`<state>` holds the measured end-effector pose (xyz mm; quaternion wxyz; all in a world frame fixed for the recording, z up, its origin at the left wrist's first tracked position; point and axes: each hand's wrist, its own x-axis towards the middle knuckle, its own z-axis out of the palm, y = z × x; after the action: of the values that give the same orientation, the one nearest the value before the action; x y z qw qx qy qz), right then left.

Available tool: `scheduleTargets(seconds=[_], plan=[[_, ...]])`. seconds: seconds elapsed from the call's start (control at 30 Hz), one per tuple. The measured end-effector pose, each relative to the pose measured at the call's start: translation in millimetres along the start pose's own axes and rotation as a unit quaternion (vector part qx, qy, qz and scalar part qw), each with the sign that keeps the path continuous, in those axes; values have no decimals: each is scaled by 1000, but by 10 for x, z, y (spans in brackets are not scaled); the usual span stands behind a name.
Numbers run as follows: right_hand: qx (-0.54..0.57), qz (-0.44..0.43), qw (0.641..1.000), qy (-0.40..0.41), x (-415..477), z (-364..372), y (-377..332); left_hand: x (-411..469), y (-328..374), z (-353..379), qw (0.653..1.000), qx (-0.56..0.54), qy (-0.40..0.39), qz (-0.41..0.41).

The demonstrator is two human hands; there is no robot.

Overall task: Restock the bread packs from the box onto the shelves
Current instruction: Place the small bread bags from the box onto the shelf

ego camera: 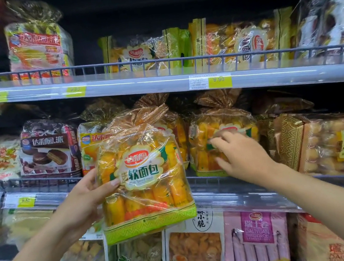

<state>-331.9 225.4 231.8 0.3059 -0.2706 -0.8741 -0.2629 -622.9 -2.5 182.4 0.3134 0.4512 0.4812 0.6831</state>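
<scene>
My left hand (86, 193) grips a yellow-and-green bread pack (145, 192) by its left edge and holds it upright in front of the middle shelf (231, 193). On that shelf stands a second bread pack of the same kind (202, 148). My right hand (240, 153) rests on its front with the fingers spread. Two more of these packs (139, 52) lie on the top shelf (137, 84). The box is not in view.
Chocolate pie packs (47, 149) stand at the left of the middle shelf and small-bread packs (336, 143) at its right. The bottom shelf holds a pink Swiss roll pack (256, 238) and white snack packs (195, 245). Wire rails edge each shelf front.
</scene>
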Motion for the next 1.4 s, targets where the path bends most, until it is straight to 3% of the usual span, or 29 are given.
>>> scheduleTargets(seconds=[0.07, 0.17, 0.23, 0.3, 0.47, 0.53, 0.67, 1.0, 1.17, 1.3, 1.33, 1.4], plan=[[190, 46, 980, -30, -9, -110, -281, 70, 40, 78, 1000, -18, 17, -4], [471, 167, 848, -179, 17, -170, -605, 223, 99, 144, 999, -18, 6, -33], [532, 208, 794, -208, 45, -163, -672, 297, 161, 172, 999, 1, 26, -45], [560, 237, 769, -196, 78, -166, -675, 383, 221, 206, 998, 13, 26, -50], [571, 283, 755, -154, 209, -159, -631, 624, 338, 234, 999, 31, 23, -30], [559, 299, 763, -125, 284, -138, -628, 753, 363, 212, 997, 73, 35, -20], [482, 299, 819, -84, 441, 23, -645, 915, 381, 236, 968, 246, 41, 32], [338, 331, 877, -79, 664, 503, -797, 1132, 126, 279, 926, 352, 90, 102], [252, 331, 904, -94, 631, 590, -818, 1194, -8, 266, 892, 439, 84, 74], [187, 292, 938, -3, 563, 479, -794, 1155, -92, 226, 880, 443, 122, 122], [169, 277, 945, 27, 545, 431, -786, 1130, -109, 207, 862, 461, 138, 161], [124, 204, 969, 62, 517, 355, -772, 1097, -134, 177, 768, 572, 150, 246]])
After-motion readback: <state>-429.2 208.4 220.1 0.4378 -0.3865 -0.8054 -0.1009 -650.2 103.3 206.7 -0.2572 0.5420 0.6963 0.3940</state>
